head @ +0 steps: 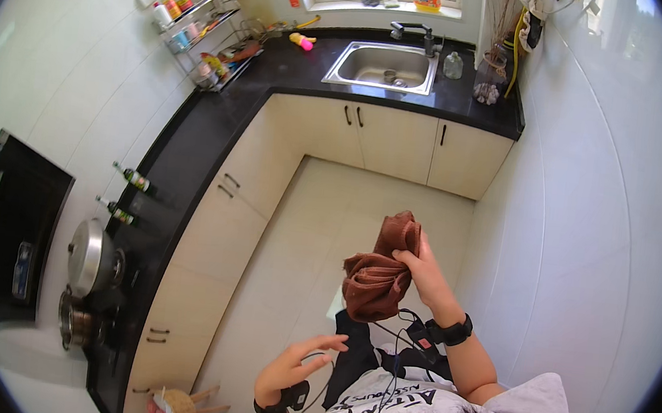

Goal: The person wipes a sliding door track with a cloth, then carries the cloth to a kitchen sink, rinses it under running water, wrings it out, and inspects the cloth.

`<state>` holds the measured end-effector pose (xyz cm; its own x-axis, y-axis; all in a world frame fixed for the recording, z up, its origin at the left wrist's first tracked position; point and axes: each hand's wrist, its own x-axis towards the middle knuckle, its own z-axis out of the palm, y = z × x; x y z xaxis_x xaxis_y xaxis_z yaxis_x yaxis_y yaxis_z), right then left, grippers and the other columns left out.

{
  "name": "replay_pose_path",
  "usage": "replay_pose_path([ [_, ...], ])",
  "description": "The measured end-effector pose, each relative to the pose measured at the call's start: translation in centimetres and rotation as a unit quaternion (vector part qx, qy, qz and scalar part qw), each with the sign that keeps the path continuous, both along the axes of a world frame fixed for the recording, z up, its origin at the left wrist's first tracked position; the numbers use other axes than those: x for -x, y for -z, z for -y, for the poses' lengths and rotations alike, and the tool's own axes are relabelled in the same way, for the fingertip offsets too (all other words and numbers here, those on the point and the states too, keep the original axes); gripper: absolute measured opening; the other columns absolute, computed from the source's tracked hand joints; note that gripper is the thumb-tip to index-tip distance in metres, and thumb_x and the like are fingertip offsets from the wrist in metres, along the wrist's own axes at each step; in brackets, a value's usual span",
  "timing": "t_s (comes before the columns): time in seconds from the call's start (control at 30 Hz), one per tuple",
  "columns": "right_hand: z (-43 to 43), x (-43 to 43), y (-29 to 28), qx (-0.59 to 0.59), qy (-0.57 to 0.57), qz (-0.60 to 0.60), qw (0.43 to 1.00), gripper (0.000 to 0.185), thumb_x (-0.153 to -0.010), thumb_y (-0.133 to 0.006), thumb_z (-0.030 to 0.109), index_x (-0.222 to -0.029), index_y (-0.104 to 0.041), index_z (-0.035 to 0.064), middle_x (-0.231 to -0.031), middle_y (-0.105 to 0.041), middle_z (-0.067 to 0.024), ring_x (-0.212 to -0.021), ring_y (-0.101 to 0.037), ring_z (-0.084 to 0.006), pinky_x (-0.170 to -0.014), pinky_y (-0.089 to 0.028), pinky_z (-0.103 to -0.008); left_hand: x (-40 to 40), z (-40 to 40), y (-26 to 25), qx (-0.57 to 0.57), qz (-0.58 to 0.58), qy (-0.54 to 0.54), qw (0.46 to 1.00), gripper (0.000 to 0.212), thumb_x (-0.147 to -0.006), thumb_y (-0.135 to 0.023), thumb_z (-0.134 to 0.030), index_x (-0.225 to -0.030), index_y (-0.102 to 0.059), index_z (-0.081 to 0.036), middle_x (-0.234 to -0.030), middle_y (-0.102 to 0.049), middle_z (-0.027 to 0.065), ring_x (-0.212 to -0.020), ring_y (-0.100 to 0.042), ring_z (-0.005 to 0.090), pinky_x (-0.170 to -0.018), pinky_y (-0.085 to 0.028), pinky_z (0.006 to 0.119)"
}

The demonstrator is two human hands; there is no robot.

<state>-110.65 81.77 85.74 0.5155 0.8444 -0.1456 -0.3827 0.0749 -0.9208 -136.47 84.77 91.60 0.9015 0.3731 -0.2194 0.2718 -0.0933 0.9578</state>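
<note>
A bunched brown cloth (376, 287) hangs in folds from my right hand (421, 264), which grips it near its middle above the tiled floor. Below and to the left of the cloth, my left hand (299, 363) is empty, its fingers apart and slightly bent. Each wrist wears a black strap with a small device, and thin cables run from them across my shirt. The cloth hides part of my right hand's fingers.
A black counter (186, 149) bends around the left and far sides. It holds a steel sink (388, 67), a glass bottle (453, 66), a vase (489, 81), a shelf rack (203, 36), green bottles (134, 178) and pots (86, 257). A basket (179, 408) stands at lower left; a white wall rises right.
</note>
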Motion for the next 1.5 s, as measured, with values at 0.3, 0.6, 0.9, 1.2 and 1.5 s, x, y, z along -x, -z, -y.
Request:
replay_pose_path([
  [0.3,-6.0,-9.3,2.3,0.145,0.188,0.197,0.951,0.054,-0.073,-0.054,0.010,-0.121,-0.032,0.0020,-0.111,-0.033,-0.0110,-0.108,-0.036,-0.0235,-0.094,-0.029,-0.0319,-8.0,-19.4,1.0,-0.041,0.056,0.035,0.997,0.029,-0.090,-0.036,-0.010,-0.114,-0.049,0.000,-0.095,-0.059,0.0094,-0.093,-0.053,0.0172,-0.086,-0.039,0.029],
  [0.6,-4.5,-14.2,6.2,0.175,0.376,0.026,0.910,0.050,-0.073,-0.054,0.008,-0.119,-0.037,0.0049,-0.114,-0.043,-0.0090,-0.105,-0.043,-0.0210,-0.091,-0.033,-0.0315,-24.3,-29.5,3.2,0.082,0.100,0.181,0.975,0.026,-0.091,-0.036,-0.012,-0.108,-0.050,0.000,-0.092,-0.058,0.0067,-0.092,-0.053,0.0146,-0.085,-0.039,0.027],
  [0.9,-13.9,-28.6,5.4,0.121,0.382,0.013,0.916,0.042,-0.076,-0.051,0.007,-0.116,-0.040,0.0013,-0.109,-0.048,-0.0082,-0.100,-0.046,-0.0180,-0.088,-0.035,-0.0295,-33.4,-41.5,28.2,0.032,-0.131,0.086,0.987,0.018,-0.080,-0.041,-0.006,-0.085,-0.058,-0.002,-0.078,-0.060,0.0053,-0.076,-0.056,0.0153,-0.071,-0.043,0.026],
  [1.2,-29.1,-39.7,8.5,0.152,0.251,0.072,0.953,0.045,-0.073,-0.057,0.013,-0.114,-0.040,0.0054,-0.112,-0.036,-0.0120,-0.108,-0.038,-0.0251,-0.095,-0.028,-0.0333,-16.2,-39.2,38.3,0.326,-0.420,-0.052,0.846,0.019,-0.080,-0.041,-0.014,-0.081,-0.056,-0.002,-0.076,-0.061,0.0130,-0.070,-0.059,0.0181,-0.058,-0.045,0.027],
  [1.5,-44.1,-45.8,12.1,0.031,0.226,-0.222,0.948,0.032,-0.080,-0.050,0.005,-0.110,-0.041,0.0077,-0.105,-0.051,-0.0080,-0.095,-0.053,-0.0207,-0.080,-0.046,-0.0365,-24.2,-44.5,36.0,0.361,-0.442,0.086,0.817,0.019,-0.080,-0.043,-0.015,-0.086,-0.055,-0.002,-0.080,-0.061,0.0115,-0.073,-0.058,0.0170,-0.062,-0.044,0.026],
])
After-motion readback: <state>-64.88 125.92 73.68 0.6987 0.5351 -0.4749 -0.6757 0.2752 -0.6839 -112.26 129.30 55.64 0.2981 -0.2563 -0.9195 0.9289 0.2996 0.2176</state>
